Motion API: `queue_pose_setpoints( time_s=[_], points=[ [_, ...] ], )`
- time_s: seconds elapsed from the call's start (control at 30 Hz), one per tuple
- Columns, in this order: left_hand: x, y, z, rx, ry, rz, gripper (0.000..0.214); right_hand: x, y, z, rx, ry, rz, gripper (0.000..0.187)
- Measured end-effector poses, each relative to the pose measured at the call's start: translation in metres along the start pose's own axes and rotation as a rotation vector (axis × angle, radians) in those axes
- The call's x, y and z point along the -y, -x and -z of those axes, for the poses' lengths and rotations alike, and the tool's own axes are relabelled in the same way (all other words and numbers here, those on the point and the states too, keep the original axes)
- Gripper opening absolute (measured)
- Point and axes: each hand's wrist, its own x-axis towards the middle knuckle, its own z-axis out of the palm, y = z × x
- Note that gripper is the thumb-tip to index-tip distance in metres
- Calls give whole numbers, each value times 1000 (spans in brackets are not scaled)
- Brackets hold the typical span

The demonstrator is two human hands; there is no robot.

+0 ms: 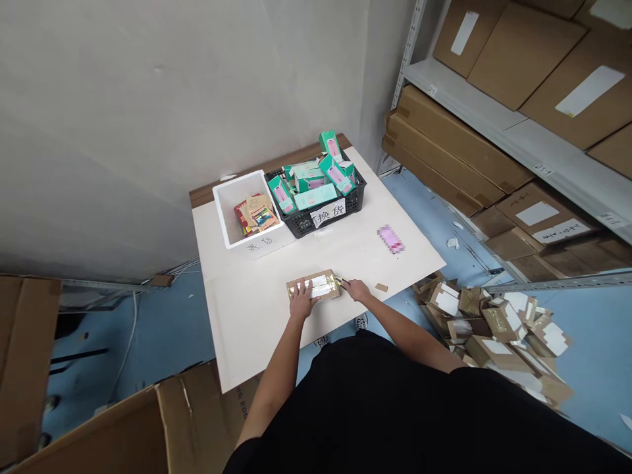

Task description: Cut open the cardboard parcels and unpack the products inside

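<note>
A small taped cardboard box [323, 282] with a white label lies on the white table [257, 316]. My left hand [302, 301] rests on the box's left part, its fingers spread over the top and front edge. At the box's right end, my right hand [357, 290] is closed around a small cutter [341, 282] with some yellow on it. The cutter's tip is at the tape on that end; whether the blade has gone in is too small to tell.
Behind stand a white foam box [232, 241] holding coloured packets and a black crate [301, 228] of green boxes. A blurred pink item [390, 239] and a cardboard scrap [382, 288] lie to the right. Opened cartons [498, 342] heap on the floor beside shelving [494, 112].
</note>
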Motion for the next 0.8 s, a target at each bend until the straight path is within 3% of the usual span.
queue_pose_setpoints(
  time_s=[0.23,0.4,0.57,0.63,0.7,0.8],
  points=[
    [-1,1,-1,-31,6,-4,85,-30,22,-14,-6,88,18,57],
    [2,-5,10,-90,39,-8,89,-41,26,-26,-89,-303,-126,60],
    [6,-9,20,-58,34,21,105,-11,13,-53,-65,-410,-141,56],
    [5,-7,19,-62,24,65,103,9,1,-58,-114,-381,-156,58],
    [3,-3,16,-82,43,135,97,30,-17,-51,-210,-310,-176,58],
    [4,7,12,-33,140,142,76,61,-48,-21,-312,-172,-174,57]
  ],
)
